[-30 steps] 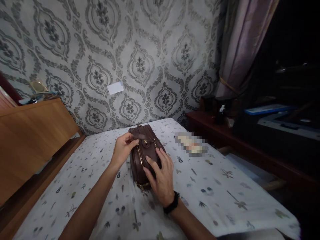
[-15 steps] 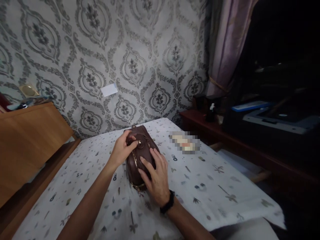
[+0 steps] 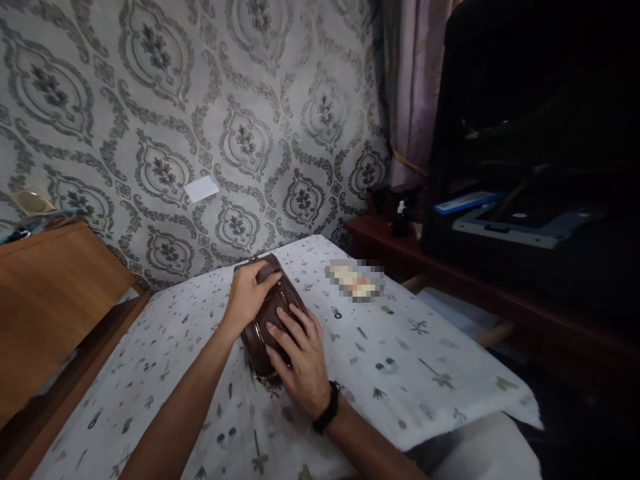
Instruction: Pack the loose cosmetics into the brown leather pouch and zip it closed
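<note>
A small brown bag (image 3: 267, 317) is lying on the white patterned tabletop (image 3: 410, 360), near the far wall. It is pressed by the left hand (image 3: 249, 293) and the right hand (image 3: 295, 353), fingers flat.

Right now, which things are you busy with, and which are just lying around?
Busy with:
brown bag
left hand, resting on top of it
right hand, pressing its side

Just lying around:
blurred packet
patterned sheet
small bottle
</note>
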Action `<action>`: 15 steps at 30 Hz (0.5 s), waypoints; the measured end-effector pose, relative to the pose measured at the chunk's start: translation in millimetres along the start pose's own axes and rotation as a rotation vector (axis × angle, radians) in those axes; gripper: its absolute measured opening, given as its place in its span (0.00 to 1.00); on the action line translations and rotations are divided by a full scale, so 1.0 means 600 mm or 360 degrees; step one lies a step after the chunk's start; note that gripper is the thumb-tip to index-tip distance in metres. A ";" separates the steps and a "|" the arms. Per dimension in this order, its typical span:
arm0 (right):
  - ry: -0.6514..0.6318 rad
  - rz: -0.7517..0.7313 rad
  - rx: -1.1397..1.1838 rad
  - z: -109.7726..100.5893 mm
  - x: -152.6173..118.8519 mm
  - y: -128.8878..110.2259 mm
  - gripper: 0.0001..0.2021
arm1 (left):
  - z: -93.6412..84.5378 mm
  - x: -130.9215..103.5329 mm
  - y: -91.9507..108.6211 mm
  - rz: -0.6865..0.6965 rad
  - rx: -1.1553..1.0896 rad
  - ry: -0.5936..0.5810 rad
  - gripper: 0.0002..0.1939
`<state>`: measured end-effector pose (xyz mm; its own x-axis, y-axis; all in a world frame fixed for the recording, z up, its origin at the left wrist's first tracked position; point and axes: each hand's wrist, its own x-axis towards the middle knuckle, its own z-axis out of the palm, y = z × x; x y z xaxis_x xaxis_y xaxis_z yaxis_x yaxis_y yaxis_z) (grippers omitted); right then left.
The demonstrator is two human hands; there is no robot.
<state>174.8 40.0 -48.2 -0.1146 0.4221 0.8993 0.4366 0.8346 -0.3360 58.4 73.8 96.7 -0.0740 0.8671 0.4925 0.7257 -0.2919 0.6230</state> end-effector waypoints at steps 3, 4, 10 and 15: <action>0.0016 0.0016 0.0018 -0.001 0.002 -0.002 0.13 | 0.010 -0.001 -0.009 -0.0089 -0.0273 0.0102 0.09; 0.0022 0.0014 0.0032 -0.001 0.004 -0.002 0.13 | 0.012 -0.001 -0.011 -0.0124 -0.0349 0.0133 0.10; 0.0036 -0.0009 0.0076 -0.002 0.009 -0.001 0.12 | 0.020 -0.006 -0.011 -0.0277 -0.0699 0.0220 0.11; 0.0055 -0.0009 0.0066 -0.002 0.007 -0.002 0.10 | 0.020 -0.013 -0.016 -0.0272 -0.0689 0.0252 0.12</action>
<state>174.6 40.6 -43.7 -0.0858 0.4056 0.9100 0.3984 0.8512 -0.3418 60.4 74.6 79.5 -0.2948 0.8549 0.4270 0.3459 -0.3211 0.8816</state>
